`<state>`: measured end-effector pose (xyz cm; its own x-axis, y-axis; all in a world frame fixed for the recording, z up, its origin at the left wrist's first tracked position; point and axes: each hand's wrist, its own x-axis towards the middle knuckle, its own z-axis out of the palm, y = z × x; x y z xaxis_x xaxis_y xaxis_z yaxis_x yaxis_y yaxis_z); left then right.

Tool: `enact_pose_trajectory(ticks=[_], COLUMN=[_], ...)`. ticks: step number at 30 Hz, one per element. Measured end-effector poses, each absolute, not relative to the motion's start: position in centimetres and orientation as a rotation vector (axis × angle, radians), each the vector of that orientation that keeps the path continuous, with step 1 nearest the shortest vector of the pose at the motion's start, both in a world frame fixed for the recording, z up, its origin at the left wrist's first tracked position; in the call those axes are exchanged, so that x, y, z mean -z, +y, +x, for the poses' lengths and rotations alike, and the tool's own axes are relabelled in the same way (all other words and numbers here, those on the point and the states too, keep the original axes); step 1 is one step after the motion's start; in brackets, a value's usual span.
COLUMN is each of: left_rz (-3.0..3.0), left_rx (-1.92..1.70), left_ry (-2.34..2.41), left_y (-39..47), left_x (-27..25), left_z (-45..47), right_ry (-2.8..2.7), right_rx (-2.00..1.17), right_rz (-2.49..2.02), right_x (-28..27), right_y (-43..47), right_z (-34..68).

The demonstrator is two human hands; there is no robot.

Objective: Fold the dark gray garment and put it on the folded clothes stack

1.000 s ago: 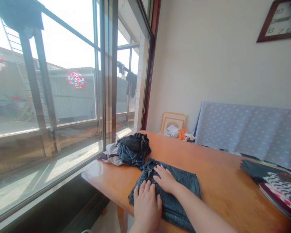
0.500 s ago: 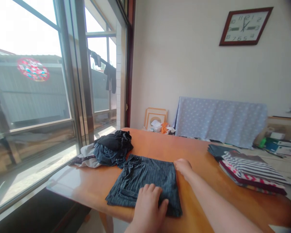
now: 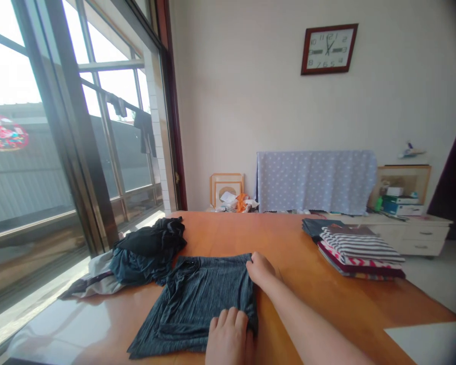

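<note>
A dark grey heathered garment (image 3: 203, 299) lies spread on the wooden table, its far left part bunched and creased. At its far right corner, my right hand (image 3: 261, 269) is closed, pinching the fabric between thumb and fingers. My left hand (image 3: 228, 335) rests on the near right part, fingers curled down and closed on the cloth; its thumb is mostly hidden. To the left, touching or nearly touching the garment, sits a rumpled heap of black and dark blue clothes (image 3: 148, 251), with light grey clothing (image 3: 101, 274) beneath it.
A stack of folded clothes (image 3: 361, 251), striped and pink-patterned on view, lies on the right of the table (image 3: 285, 238). A white sheet (image 3: 429, 342) is at the near right. Windows (image 3: 61, 152) flank the left side. Behind stand a cloth-covered object (image 3: 313, 180) and a low cabinet (image 3: 425, 235).
My view has turned right. My right hand has gone from lying by the garment's far right corner to pinching it. My left hand's spread fingers have curled in at the near right part.
</note>
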<state>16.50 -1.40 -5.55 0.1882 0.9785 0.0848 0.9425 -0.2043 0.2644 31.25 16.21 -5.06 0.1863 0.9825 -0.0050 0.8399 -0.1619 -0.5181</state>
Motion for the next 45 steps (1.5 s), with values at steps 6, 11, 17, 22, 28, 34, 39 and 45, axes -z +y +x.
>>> enact_pose_trajectory(ticks=[6, 11, 17, 22, 28, 34, 39, 45], left_rz=[2.401, 2.462, 2.448, 2.393, 2.331, 2.164, 2.057, 2.004], left_rx=[-0.465, -0.496, -0.643, -0.679, -0.646, -0.79, -0.681, -0.547], left_ry=[1.624, 1.406, 1.333, 1.574, 1.769, 1.972, 2.115, 2.045], left_y=[-0.3, 0.6, 2.0, 4.3, 4.1, 7.0, 10.0, 11.4], left_x=[4.6, 5.4, 4.9, 3.6, 4.9, 3.3, 1.5, 1.3], left_z=[22.9, 29.6, 29.4, 24.9, 18.6, 14.0, 13.8, 13.9], right_ry=[-1.625, -1.545, -1.57, -1.746, -2.082, -2.194, -2.248, -2.395], right_rx=[-0.301, -0.183, -0.109, -0.497, -0.434, -0.347, -0.457, -0.616], right_rz=[-2.134, -2.2, -1.951, -1.623, -1.607, -1.592, -1.403, -1.216], right_x=[5.0, 4.4, 4.8, 6.0, 6.7, 5.9, 4.2, 3.3], right_y=[16.9, 16.0, 15.1, 14.1, 11.5, 10.1, 8.1, 6.0], right_z=[38.2, 45.2, 47.5, 43.4, 41.7, 41.7, 40.6, 39.0])
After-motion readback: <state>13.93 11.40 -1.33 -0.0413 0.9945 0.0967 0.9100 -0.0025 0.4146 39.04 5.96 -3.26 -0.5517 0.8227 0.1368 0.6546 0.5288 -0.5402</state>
